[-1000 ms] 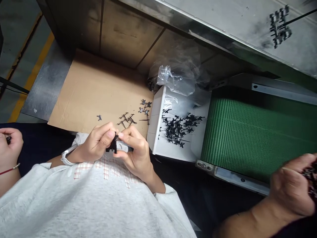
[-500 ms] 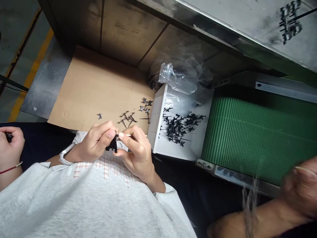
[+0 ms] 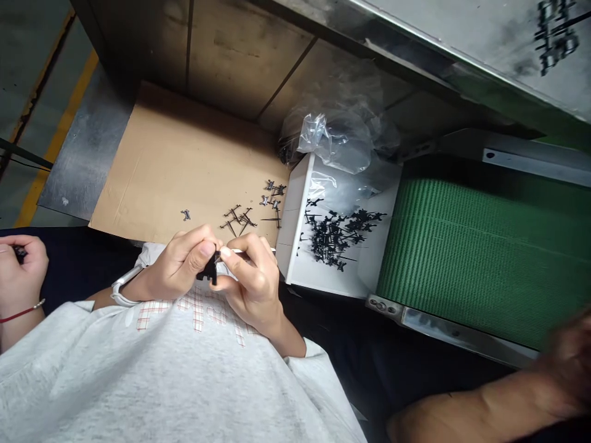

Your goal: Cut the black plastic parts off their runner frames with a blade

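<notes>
Left hand [image 3: 181,264]: we saw its grip pinched on the black part [image 3: 211,269].
Right hand [image 3: 252,280]: its grip closed on that part too.
Black part: just left of the white tray [image 3: 293,215].

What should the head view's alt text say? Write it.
The left hand and right hand pinch a small black part above a grey shirt. Ahead: loose parts on cardboard, a white bin of black parts, a green belt.

A factory line: green conveyor belt [image 3: 480,258], tray of small black parts [image 3: 339,237]
</notes>
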{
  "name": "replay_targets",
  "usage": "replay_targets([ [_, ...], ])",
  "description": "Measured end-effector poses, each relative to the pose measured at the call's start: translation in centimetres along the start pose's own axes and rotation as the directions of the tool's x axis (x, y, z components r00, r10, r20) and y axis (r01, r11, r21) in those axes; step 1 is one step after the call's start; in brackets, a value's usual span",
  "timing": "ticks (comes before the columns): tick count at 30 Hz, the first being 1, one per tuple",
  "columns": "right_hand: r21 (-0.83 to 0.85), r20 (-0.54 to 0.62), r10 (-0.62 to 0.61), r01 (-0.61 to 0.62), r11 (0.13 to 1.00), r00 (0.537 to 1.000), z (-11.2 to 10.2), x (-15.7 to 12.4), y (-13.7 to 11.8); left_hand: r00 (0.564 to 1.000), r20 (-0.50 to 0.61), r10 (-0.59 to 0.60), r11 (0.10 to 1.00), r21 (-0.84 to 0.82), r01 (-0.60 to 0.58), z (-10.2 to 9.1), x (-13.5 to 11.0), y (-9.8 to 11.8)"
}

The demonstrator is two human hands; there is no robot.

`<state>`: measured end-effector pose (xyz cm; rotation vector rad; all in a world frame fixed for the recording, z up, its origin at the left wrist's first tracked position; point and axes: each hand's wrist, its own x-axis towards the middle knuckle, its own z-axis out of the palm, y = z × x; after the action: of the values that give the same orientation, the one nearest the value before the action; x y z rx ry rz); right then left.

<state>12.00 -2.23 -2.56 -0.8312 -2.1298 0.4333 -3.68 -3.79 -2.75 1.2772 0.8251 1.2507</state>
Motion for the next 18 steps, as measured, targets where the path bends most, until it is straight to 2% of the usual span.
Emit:
replay_targets([
  [13, -0.055, -0.072, -0.014, 0.01, 0.998, 0.997, 0.37, 0.07, -0.05, 1.0, 0.025, -0.013, 1.0, 0.003, 0.013, 0.04, 0.13, 0.02],
  [18, -0.075, -0.061, -0.011, 0.006, 0.997, 0.998, 0.3, 0.13, -0.08, 1.0, 0.011, 0.0, 1.0, 0.001, 0.0, 0.17, 0.22, -0.05],
])
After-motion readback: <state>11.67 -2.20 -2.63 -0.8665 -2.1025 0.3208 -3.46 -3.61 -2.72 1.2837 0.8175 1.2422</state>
